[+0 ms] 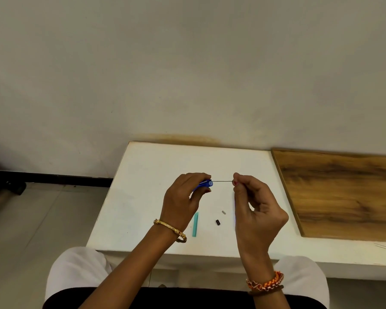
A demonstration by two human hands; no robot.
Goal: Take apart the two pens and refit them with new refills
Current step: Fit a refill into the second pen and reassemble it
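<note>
My left fingers (204, 176) wrap a blue pen barrel (204, 184); my right fingertips (236, 177) pinch the thin refill (222, 181) running into its open end, above the white table (143, 175). A teal strip (195, 224) and two small pen parts (218, 222) lie below. Behind: bare wall (187, 63), wooden board (343, 192) at right.

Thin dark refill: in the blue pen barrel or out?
Partly out. The thin dark refill spans the gap between the blue pen barrel in the left hand and the right hand pinching its end.
</note>
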